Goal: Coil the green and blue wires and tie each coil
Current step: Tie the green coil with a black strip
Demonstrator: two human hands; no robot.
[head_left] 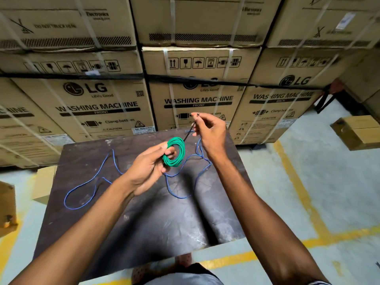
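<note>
My left hand [147,168] is gripping the green wire [174,152], already coiled, above the counter [144,219]. My right hand [209,131] is pinching a black tie [190,129] running to the coil. The blue wire [98,177] is lying loose on the counter.

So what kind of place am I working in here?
Most likely a warehouse or appliance storeroom: strapped washing machine boxes stacked high, yellow floor lines on bare concrete, and a worn dark table as a makeshift bench.
</note>
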